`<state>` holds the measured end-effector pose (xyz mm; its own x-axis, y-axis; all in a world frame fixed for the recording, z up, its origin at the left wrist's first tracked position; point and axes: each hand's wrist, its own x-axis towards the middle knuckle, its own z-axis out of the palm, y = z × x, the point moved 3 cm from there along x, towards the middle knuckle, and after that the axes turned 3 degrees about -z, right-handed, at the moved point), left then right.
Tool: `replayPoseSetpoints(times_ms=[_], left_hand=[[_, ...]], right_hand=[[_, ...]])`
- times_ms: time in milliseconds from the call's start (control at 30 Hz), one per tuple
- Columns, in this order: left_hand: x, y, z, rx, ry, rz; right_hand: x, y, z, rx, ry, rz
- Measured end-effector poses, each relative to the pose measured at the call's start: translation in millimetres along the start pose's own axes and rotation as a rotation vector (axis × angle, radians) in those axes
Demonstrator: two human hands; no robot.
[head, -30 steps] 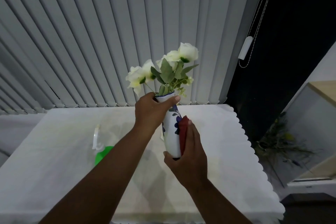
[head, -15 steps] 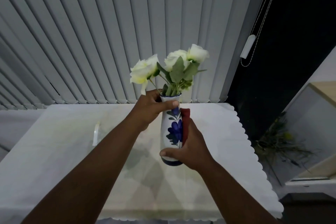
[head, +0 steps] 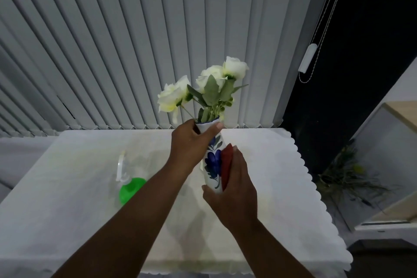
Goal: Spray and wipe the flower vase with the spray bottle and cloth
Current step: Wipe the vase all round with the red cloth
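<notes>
A white vase (head: 212, 165) painted with blue flowers holds white roses (head: 198, 88) and is lifted above the table, tilted slightly. My left hand (head: 191, 144) grips its neck just under the rim. My right hand (head: 234, 187) presses a red cloth (head: 226, 165) against the vase's right side and lower body. The vase's base is hidden behind my right hand. A spray bottle (head: 127, 184) with a green body and clear trigger head stands on the table to the left, partly behind my left forearm.
The table (head: 67, 221) wears a white cloth with a scalloped edge on the right. Grey vertical blinds (head: 135, 40) hang behind it. A blind cord with weight (head: 306, 58) hangs at the right. Dried plants (head: 347, 178) sit on the floor to the right.
The vase has turned in my hands and the blue flower pattern faces me. My right hand with the cloth has slid along the vase's side. The view dropped and the spray bottle shows again.
</notes>
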<state>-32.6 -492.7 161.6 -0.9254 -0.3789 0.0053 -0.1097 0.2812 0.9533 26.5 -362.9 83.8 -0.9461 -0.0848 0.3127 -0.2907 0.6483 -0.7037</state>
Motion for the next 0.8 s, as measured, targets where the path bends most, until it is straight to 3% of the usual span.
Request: replayPoseSetpoints(times_ms=[133, 367, 500, 633, 800], left_hand=[[5.5, -6.4, -3.2, -0.058, -0.138, 0.029], [2.7, 0.9, -6.7, -0.123, -0.373, 0.102], [4.6, 16.3, -11.3, -0.212, -0.333, 0.104], [4.8, 22.5, -12.0, -0.223, -0.311, 0.114], [-3.1, 12.4, -1.4, -0.139, -0.198, 0.089]], right_hand=[[11.2, -8.2, -3.8, -0.146, 0.005, -0.247], [37.9, -12.5, -23.3, 0.219, -0.229, -0.092], [26.3, -0.1, -18.6, 0.335, -0.299, -0.007], [12.2, 7.7, -7.9, 0.351, -0.174, 0.051], [8.1, 8.0, -6.9, 0.194, -0.046, 0.065]])
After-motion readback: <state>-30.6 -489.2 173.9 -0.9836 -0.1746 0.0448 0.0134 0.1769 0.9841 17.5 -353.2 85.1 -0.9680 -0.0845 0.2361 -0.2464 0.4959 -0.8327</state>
